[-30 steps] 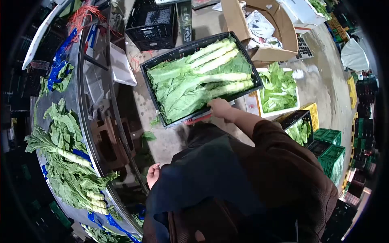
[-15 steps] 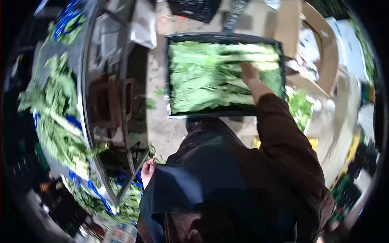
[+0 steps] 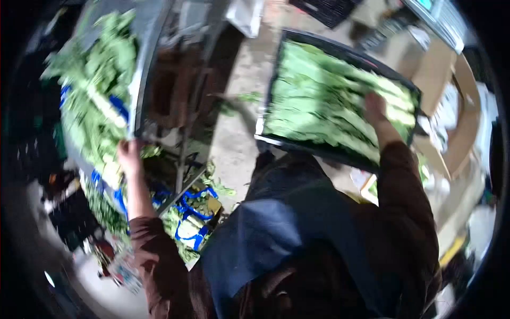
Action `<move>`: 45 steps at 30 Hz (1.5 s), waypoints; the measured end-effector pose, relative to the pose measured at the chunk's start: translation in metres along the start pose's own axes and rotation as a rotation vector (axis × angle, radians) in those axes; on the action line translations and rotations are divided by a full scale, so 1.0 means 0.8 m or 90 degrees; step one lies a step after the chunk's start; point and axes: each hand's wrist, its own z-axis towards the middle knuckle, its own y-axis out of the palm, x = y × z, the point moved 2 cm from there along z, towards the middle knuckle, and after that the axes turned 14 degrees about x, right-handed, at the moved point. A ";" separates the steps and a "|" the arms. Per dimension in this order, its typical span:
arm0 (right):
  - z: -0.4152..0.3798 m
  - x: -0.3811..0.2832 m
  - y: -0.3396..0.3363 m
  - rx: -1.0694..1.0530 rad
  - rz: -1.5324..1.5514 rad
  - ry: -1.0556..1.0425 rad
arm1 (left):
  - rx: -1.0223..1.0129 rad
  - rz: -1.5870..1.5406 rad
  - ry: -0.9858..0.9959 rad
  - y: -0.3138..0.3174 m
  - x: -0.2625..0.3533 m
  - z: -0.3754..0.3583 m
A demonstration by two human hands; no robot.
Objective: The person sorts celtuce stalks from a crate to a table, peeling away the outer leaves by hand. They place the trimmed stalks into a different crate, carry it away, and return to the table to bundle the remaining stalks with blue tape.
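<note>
A black crate [image 3: 268,139] filled with long leafy greens [image 3: 313,90] stands in front of me, its pale stalks on the right side. My right hand [image 3: 375,108] rests on those stalks, its fingers blurred and partly hidden. At the left, my left hand [image 3: 130,155] is at the edge of a metal table [image 3: 139,80], beside leafy vegetables with thick white stalks [image 3: 103,106]. Motion smears its fingers, so whether they grip anything does not show. Blue bands [image 3: 119,106] lie among the vegetables on the table.
An open cardboard box [image 3: 465,119] with white wrapping stands right of the crate. Under the table, more blue-banded vegetables [image 3: 190,229] lie low. Loose leaves [image 3: 248,97] are scattered on the floor. Another black crate [image 3: 329,9] is at the far top.
My left hand has moved from beside my apron up and left to the table edge. The view has turned left, so the crate appears shifted right and tilted. My right hand stays on the greens.
</note>
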 end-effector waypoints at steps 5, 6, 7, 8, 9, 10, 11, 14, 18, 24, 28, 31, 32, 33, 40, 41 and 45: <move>-0.011 0.002 -0.078 -0.061 0.068 0.055 | -0.033 0.215 0.001 0.086 -0.093 0.182; -0.012 -0.002 -0.088 -0.094 0.061 0.063 | 0.006 0.283 -0.005 0.095 -0.073 0.180; -0.012 -0.005 -0.083 -0.097 0.045 0.063 | -0.086 0.126 -0.132 0.105 -0.071 0.185; -0.014 -0.007 -0.076 -0.100 0.029 0.063 | -0.027 0.140 -0.150 0.096 -0.022 0.161; -0.017 -0.008 -0.078 -0.097 0.044 0.079 | 0.004 0.118 -0.165 0.105 -0.038 0.170; -0.019 -0.005 -0.072 -0.081 0.072 0.100 | -0.020 0.106 -0.173 0.105 -0.026 0.168; -0.023 -0.006 -0.063 -0.065 0.100 0.121 | 0.001 0.160 -0.191 0.101 -0.017 0.164; -0.019 -0.001 -0.040 -0.044 0.193 0.246 | 0.037 0.216 -0.125 0.101 -0.051 0.186; 0.005 0.016 -0.043 0.003 0.252 0.335 | -0.022 0.079 -0.205 0.065 -0.031 0.184; 0.047 0.013 -0.015 0.003 0.110 0.231 | -0.097 -0.029 -0.287 0.002 -0.054 0.240; 0.052 0.015 -0.028 -0.086 0.091 0.133 | -0.063 0.222 -0.160 -0.012 -0.072 0.287; 0.055 0.023 -0.028 -0.062 0.083 0.088 | -0.108 0.287 -0.023 -0.039 -0.016 0.265; 0.041 0.020 -0.061 -0.091 0.125 0.114 | -0.106 0.158 -0.100 -0.043 0.006 0.248; 0.027 0.023 -0.097 -0.119 0.165 0.143 | -0.094 0.021 -0.180 -0.047 0.029 0.231; -0.075 0.028 -0.198 0.018 0.197 0.185 | -0.117 -0.360 -0.076 -0.039 0.195 0.045; -0.095 0.029 -0.196 0.024 0.283 0.245 | -0.169 -0.400 -0.058 -0.020 0.223 0.009; -0.167 0.000 -0.262 -0.038 0.643 0.418 | -0.507 -0.527 -0.036 0.059 0.332 -0.149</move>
